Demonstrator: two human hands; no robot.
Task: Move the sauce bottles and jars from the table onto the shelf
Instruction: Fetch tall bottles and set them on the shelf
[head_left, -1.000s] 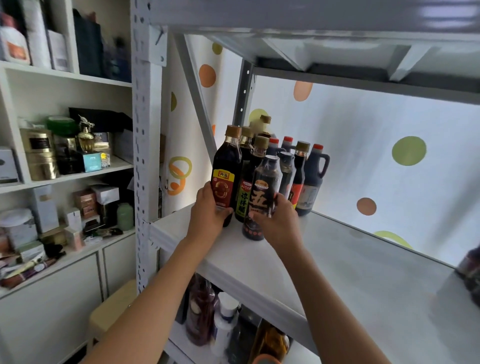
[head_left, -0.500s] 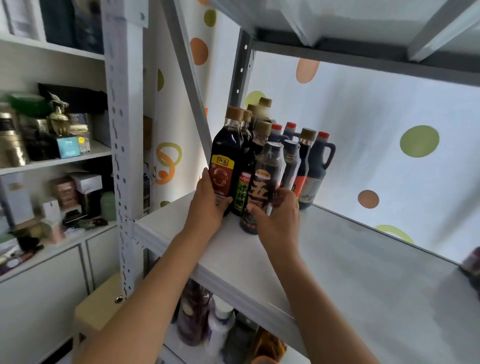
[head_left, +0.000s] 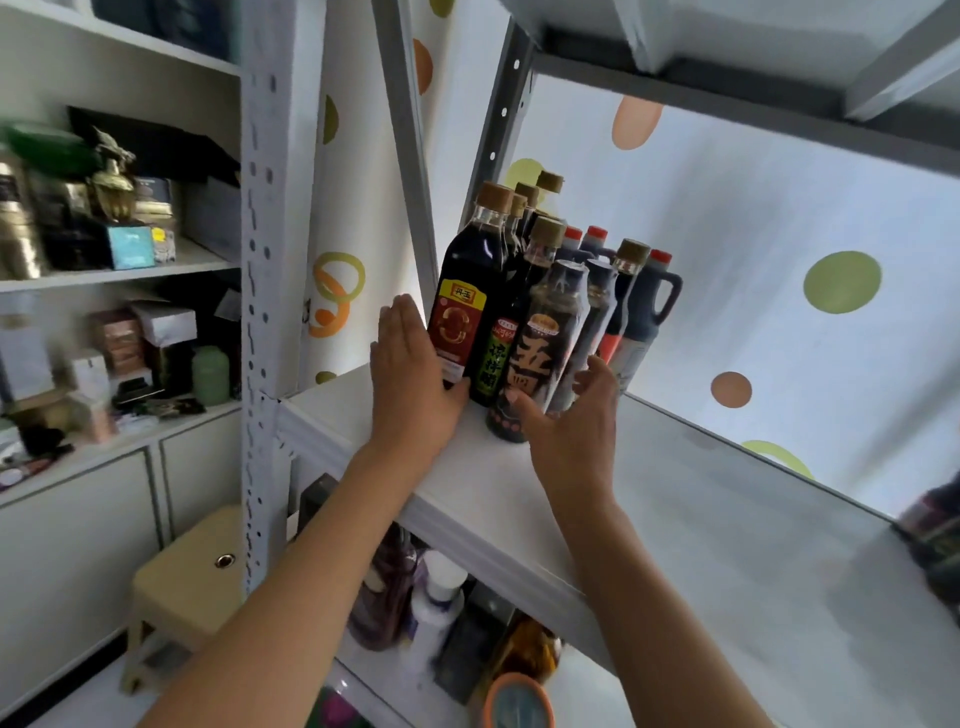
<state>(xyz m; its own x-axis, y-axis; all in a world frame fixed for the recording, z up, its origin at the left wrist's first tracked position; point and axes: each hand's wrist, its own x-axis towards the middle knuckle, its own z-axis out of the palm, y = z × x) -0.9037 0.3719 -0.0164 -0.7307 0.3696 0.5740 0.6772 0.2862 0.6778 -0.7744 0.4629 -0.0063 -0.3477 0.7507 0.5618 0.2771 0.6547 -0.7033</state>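
Observation:
Several dark sauce bottles stand clustered at the back left corner of the white shelf (head_left: 701, 519). The front ones are a red-labelled bottle (head_left: 465, 296), a green-labelled bottle (head_left: 498, 358) and a shrink-wrapped dark bottle (head_left: 545, 338). My left hand (head_left: 410, 384) lies flat, fingers straight, against the left side of the red-labelled bottle. My right hand (head_left: 571, 431) is spread at the wrapped bottle's lower right, thumb at its front, fingers apart and not closed around it. Behind stands a handled jug (head_left: 649, 306) with a red cap.
A perforated grey upright (head_left: 270, 260) and a diagonal brace frame the shelf's left end. More bottles (head_left: 415, 597) stand on the shelf below. A beige stool (head_left: 187, 577) sits low left beside a white cabinet (head_left: 104, 270) of boxes. A dark object (head_left: 935, 530) shows at the right edge.
Both hands have loosened from the two front bottles: the left now lies flat beside the red-labelled one, and the right has spread its fingers off the wrapped one. The bottles stand pushed against the cluster.

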